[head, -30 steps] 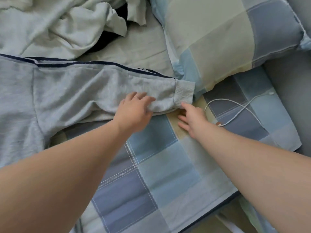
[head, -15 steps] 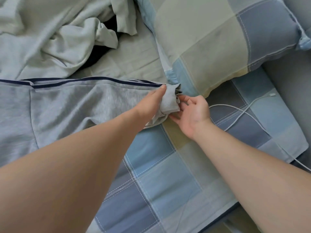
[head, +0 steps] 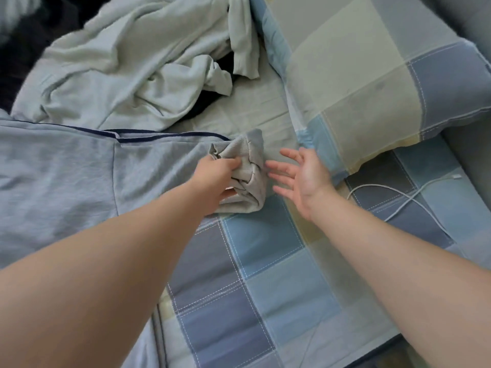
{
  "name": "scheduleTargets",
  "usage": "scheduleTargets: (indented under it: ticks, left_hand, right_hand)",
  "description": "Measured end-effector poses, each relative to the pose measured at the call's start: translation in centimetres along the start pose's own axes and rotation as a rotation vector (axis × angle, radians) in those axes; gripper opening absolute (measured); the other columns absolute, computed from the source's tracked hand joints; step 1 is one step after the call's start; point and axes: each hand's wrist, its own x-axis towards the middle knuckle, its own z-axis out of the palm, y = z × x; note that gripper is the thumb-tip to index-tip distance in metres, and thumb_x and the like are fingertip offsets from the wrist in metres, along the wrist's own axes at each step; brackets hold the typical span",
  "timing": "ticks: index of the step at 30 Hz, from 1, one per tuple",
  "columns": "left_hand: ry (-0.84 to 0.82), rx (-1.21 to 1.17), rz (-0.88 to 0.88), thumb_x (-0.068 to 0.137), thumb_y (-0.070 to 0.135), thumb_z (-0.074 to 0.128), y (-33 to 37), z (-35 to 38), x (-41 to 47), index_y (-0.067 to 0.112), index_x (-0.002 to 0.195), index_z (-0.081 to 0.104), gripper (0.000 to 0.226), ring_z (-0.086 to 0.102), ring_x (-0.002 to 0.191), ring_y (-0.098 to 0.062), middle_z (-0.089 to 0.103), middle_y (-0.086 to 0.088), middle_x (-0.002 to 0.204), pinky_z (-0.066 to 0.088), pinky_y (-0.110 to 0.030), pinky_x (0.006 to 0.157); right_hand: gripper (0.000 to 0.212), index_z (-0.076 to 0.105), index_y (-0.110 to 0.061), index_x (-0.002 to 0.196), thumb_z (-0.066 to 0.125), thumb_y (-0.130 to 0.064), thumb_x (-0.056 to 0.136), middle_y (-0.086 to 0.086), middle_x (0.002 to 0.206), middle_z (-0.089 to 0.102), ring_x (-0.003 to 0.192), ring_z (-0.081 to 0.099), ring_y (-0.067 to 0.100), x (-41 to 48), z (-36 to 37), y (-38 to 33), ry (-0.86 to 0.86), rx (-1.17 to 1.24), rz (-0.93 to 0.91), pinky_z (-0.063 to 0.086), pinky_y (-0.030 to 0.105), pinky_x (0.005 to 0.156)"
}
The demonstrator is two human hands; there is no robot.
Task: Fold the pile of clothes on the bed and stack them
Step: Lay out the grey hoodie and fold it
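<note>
A grey sweatshirt (head: 66, 176) with dark navy piping lies spread flat across the left of the bed. Its sleeve (head: 247, 168) ends in a ribbed cuff and is bunched and folded back toward the body. My left hand (head: 218, 176) is closed on that bunched sleeve end. Just right of the cuff my right hand (head: 300, 176) hovers with fingers spread, palm turned toward the sleeve, holding nothing. A crumpled pale green garment (head: 132, 67) lies in a heap behind the sweatshirt, with dark cloth (head: 210, 99) showing under it.
A checked blue, grey and cream pillow (head: 372, 75) lies at the upper right, its corner close to my right hand. The checked bedcover (head: 279, 274) fills the foreground. A white cable (head: 393, 197) curls on the cover to the right. A grey surface (head: 473, 160) borders the bed's right side.
My left hand has gathered the sleeve end and folded it back leftward over the sweatshirt. My right hand has let go of the cuff and opened beside it.
</note>
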Motion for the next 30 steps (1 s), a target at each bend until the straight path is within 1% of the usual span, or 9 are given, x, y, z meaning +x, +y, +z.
scheduleTargets:
  ticks: [2, 6, 9, 12, 14, 17, 21, 26, 30]
  left_hand:
    - [-0.004, -0.058, 0.000, 0.097, 0.011, 0.062, 0.6, -3.2, -0.9, 0.010, 0.117, 0.066, 0.021, 0.071, 0.087, -0.027, 0.073, -0.010, 0.094, 0.061, -0.045, 0.084]
    - [0.009, -0.124, 0.023, 0.099, 0.012, 0.059, 1.7, -11.8, -4.2, 0.013, 0.115, 0.064, 0.016, 0.072, 0.083, -0.024, 0.073, -0.009, 0.094, 0.062, -0.043, 0.081]
    - [0.083, -0.143, 0.066, 0.100, 0.013, 0.058, 1.8, -19.6, -6.9, 0.016, 0.115, 0.063, 0.016, 0.073, 0.080, -0.021, 0.075, -0.006, 0.093, 0.063, -0.041, 0.074]
    - [0.166, -0.146, 0.083, 0.102, 0.016, 0.055, 1.3, -27.5, -9.6, 0.020, 0.108, 0.064, 0.012, 0.071, 0.078, -0.017, 0.074, -0.002, 0.093, 0.063, -0.034, 0.068]
    - [0.243, -0.166, 0.093, 0.102, 0.017, 0.056, 0.8, -32.8, -11.2, 0.021, 0.107, 0.063, 0.009, 0.070, 0.082, -0.020, 0.072, -0.004, 0.096, 0.061, -0.036, 0.072]
    - [0.331, -0.190, 0.112, 0.102, 0.018, 0.056, 0.3, -39.3, -12.4, 0.017, 0.123, 0.060, 0.021, 0.069, 0.089, -0.024, 0.071, -0.009, 0.107, 0.060, -0.040, 0.078]
    - [0.475, -0.193, 0.109, 0.101, 0.021, 0.059, -1.2, -48.3, -13.3, 0.017, 0.125, 0.059, 0.024, 0.070, 0.084, -0.021, 0.071, -0.007, 0.107, 0.060, -0.031, 0.056]
    - [0.593, -0.111, 0.060, 0.100, 0.026, 0.062, -4.9, -55.1, -12.4, 0.019, 0.123, 0.061, 0.024, 0.070, 0.088, -0.025, 0.072, -0.007, 0.114, 0.057, -0.034, 0.063]
    - [0.657, -0.081, 0.047, 0.099, 0.028, 0.062, -7.5, -56.6, -10.0, 0.020, 0.115, 0.062, 0.018, 0.071, 0.089, -0.028, 0.071, -0.007, 0.110, 0.060, -0.040, 0.069]
  right_hand:
    - [0.037, 0.056, -0.028, 0.134, 0.036, -0.037, 0.104, -0.002, 0.133, 0.062, 0.126, 0.054, 0.019, -0.5, 2.8, 0.6, 0.058, -0.233, -0.090, 0.036, 0.046, 0.115]
    - [0.045, 0.040, -0.023, 0.152, 0.034, -0.029, 0.108, -0.006, 0.156, 0.039, 0.145, 0.033, 0.011, -2.6, 10.2, 2.4, -0.116, -0.519, -0.264, 0.022, 0.022, 0.117]
    - [0.053, 0.030, -0.027, 0.157, 0.031, -0.042, 0.106, -0.003, 0.164, 0.025, 0.151, 0.021, 0.019, -4.5, 17.2, 4.8, -0.231, -0.815, -0.293, 0.013, 0.037, 0.124]
    - [0.078, 0.019, -0.041, 0.157, 0.004, -0.070, 0.086, -0.011, 0.167, 0.011, 0.154, 0.008, 0.022, -6.1, 24.2, 8.0, -0.314, -1.130, -0.331, 0.009, 0.053, 0.122]
    - [0.063, 0.018, -0.046, 0.155, 0.007, -0.065, 0.096, -0.015, 0.167, 0.005, 0.155, 0.001, 0.022, -7.9, 28.3, 9.6, -0.369, -1.197, -0.315, 0.004, 0.053, 0.121]
    - [0.050, 0.017, -0.047, 0.155, 0.018, -0.052, 0.106, -0.013, 0.168, 0.004, 0.154, 0.001, 0.020, -9.8, 32.6, 11.8, -0.415, -1.251, -0.310, 0.001, 0.052, 0.120]
    - [0.048, 0.024, -0.047, 0.154, 0.021, -0.052, 0.106, -0.015, 0.167, 0.008, 0.154, 0.005, 0.018, -11.2, 39.1, 15.4, -0.478, -1.371, -0.296, 0.002, 0.054, 0.120]
    - [0.048, 0.027, -0.042, 0.153, 0.027, -0.047, 0.106, -0.009, 0.167, 0.012, 0.154, 0.006, 0.021, -10.3, 42.4, 18.6, -0.344, -1.487, -0.427, 0.007, 0.051, 0.119]
    - [0.056, 0.012, -0.044, 0.157, 0.028, -0.050, 0.104, -0.007, 0.168, -0.005, 0.154, -0.009, 0.028, -6.5, 43.1, 19.6, -0.112, -1.579, -0.529, -0.001, 0.059, 0.119]
